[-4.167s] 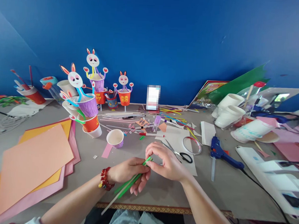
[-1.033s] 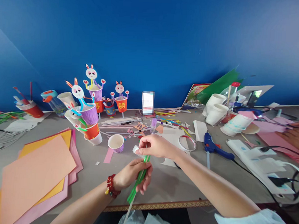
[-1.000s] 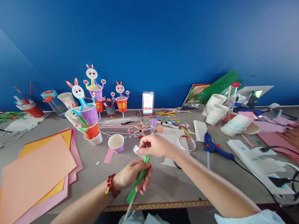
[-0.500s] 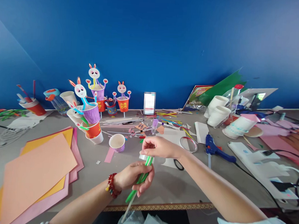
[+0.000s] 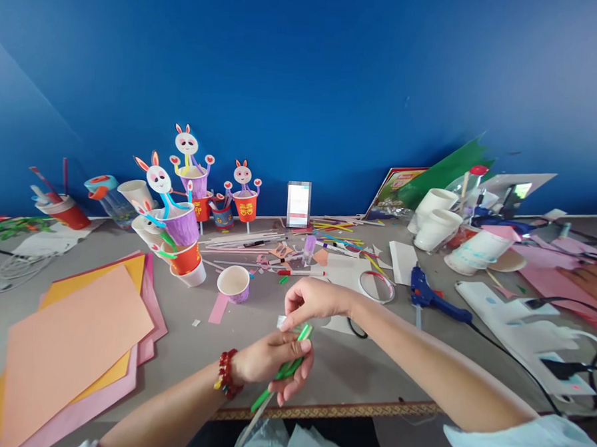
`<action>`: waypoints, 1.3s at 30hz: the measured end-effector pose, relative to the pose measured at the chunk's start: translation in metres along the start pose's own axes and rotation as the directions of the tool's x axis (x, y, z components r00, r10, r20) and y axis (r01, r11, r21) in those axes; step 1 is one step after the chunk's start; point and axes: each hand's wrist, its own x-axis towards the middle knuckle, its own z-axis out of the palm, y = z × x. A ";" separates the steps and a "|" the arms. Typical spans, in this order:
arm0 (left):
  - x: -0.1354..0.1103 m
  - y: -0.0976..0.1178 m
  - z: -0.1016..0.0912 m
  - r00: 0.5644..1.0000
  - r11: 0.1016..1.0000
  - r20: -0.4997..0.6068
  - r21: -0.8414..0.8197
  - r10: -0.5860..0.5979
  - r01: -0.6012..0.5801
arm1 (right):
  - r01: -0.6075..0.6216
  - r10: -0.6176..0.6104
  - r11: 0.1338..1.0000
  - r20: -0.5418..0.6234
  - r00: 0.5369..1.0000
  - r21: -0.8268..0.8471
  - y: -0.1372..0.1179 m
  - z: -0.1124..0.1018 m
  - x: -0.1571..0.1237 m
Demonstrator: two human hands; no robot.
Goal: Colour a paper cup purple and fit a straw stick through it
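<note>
My left hand [image 5: 279, 357], wearing a red bead bracelet, is closed around green folded strips [image 5: 303, 333] and a thin pale stick [image 5: 255, 420] that slants down toward my lap. Just above it, my right hand [image 5: 317, 299] pinches a small piece of clear tape [image 5: 281, 321] between thumb and fingertips. The tape is near the top of the strips; whether it touches them I cannot tell. Beyond my hands stands a purple-sided paper cup [image 5: 234, 285]. A black loop [image 5: 357, 328], perhaps a scissors handle, shows partly beneath my right forearm.
Coloured paper sheets [image 5: 77, 325] lie at left. Rabbit figures in cups [image 5: 181, 227] stand behind them. Pens and scraps spread across the middle. At right are a tape roll [image 5: 376, 286], a blue glue gun [image 5: 435, 297] and a power strip [image 5: 498, 327]. Another person's hand [image 5: 593, 279] rests far right.
My right hand has lifted slightly from the green strips, with the tape now showing at its fingertips. My left hand has shifted slightly down and right, still gripping the strips and stick.
</note>
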 end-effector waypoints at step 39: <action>0.000 0.002 0.000 0.929 0.932 -0.205 -0.134 0.308 -0.338 | 0.449 -0.333 0.775 -0.317 0.888 0.445 -0.009 0.019 -0.052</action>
